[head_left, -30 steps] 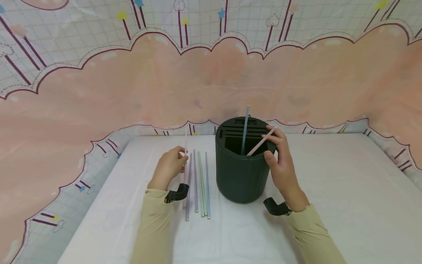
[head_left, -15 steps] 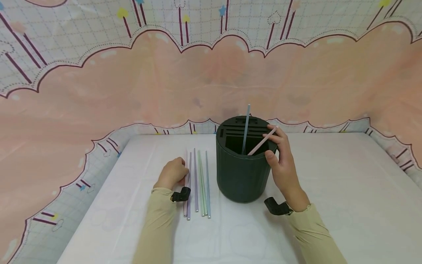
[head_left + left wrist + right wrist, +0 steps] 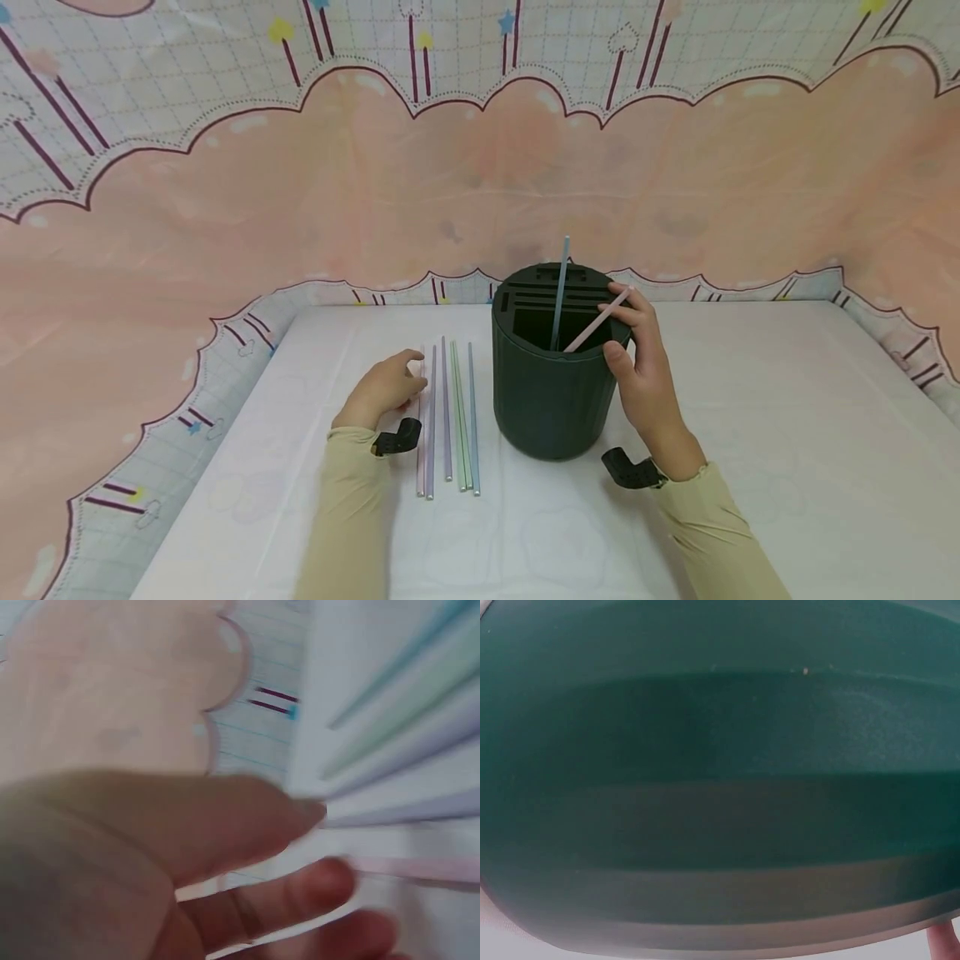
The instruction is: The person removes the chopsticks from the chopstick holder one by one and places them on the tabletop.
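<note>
My left hand [image 3: 382, 387], thumb and fingers apart, hovers beside a thin pink straw-like stick [image 3: 420, 467] lying leftmost in a loose row. In the left wrist view a gap shows between thumb and fingers, and the pink stick [image 3: 420, 868] lies just beyond the fingertips. My right hand [image 3: 643, 379] grips the right side of a dark green, slotted-top container [image 3: 551, 408], thumb in front and fingers at the rim. A blue stick [image 3: 561, 287] stands in its opening, and another pink stick [image 3: 592, 325] leans against the right fingers. Green wall [image 3: 727, 735] fills the right wrist view.
Right of the pink stick lie two lavender sticks [image 3: 447, 425], green sticks [image 3: 459, 417] and a blue stick [image 3: 474, 433], roughly parallel on the white table [image 3: 525, 542]. A patterned peach curtain [image 3: 465, 192] hangs behind the table.
A pink stick that the left hand held tilted up now lies flat in the row. The left hand has let go of it and drawn slightly left. The right hand stays put.
</note>
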`<state>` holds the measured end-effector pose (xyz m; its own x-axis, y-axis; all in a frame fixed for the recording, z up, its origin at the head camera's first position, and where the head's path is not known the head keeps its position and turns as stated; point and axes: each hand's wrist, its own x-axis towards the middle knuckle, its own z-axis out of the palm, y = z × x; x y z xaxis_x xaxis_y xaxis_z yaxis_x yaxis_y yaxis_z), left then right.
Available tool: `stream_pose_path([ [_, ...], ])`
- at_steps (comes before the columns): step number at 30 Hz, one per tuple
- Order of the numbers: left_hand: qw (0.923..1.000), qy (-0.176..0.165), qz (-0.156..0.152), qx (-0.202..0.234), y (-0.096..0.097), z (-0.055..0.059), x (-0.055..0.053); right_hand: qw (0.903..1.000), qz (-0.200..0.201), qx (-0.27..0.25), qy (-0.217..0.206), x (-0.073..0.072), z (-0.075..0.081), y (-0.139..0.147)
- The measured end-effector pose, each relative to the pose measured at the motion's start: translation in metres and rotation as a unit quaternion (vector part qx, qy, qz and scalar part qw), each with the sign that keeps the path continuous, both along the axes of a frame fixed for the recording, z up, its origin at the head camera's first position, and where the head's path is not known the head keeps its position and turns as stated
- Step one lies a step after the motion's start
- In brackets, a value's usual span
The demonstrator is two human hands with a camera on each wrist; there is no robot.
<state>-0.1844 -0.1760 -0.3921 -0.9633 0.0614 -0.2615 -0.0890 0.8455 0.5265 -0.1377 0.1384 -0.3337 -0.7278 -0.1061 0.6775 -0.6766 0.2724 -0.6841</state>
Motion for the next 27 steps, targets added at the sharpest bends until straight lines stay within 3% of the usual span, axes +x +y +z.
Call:
stream_pose_path([
  [5, 0.9986, 0.028, -0.034, 0.03, 0.004, 0.022, 0.005, 1.0, -0.001, 0.001, 0.001, -0.001, 0.0, 0.0],
  [8, 0.9946, 0.087, -0.051, 0.026, 0.013, 0.038, 0.009, 1.0, -0.003, 0.001, 0.001, 0.0, 0.0, -0.001],
  [10, 0.9873, 0.146, -0.057, 0.027, 0.022, 0.05, 0.012, 1.0, -0.003, 0.002, 0.001, 0.0, 0.0, -0.001],
  [14, 0.9571, 0.277, -0.061, 0.06, 0.041, 0.069, 0.022, 1.0, -0.002, -0.001, -0.003, -0.003, -0.005, 0.001],
  [19, 0.9039, 0.399, -0.105, 0.112, 0.065, 0.085, 0.035, 1.0, -0.001, 0.0, -0.005, -0.019, -0.023, 0.009],
  [22, 0.8777, 0.441, -0.143, 0.12, 0.078, 0.089, 0.04, 1.0, -0.002, 0.004, 0.001, -0.023, -0.027, 0.011],
  [24, 0.8678, 0.454, -0.163, 0.122, 0.087, 0.089, 0.041, 1.0, -0.001, 0.004, 0.002, -0.024, -0.026, 0.012],
  [27, 0.8592, 0.46, -0.185, 0.128, 0.099, 0.089, 0.044, 1.0, -0.001, 0.004, 0.002, -0.025, -0.026, 0.012],
])
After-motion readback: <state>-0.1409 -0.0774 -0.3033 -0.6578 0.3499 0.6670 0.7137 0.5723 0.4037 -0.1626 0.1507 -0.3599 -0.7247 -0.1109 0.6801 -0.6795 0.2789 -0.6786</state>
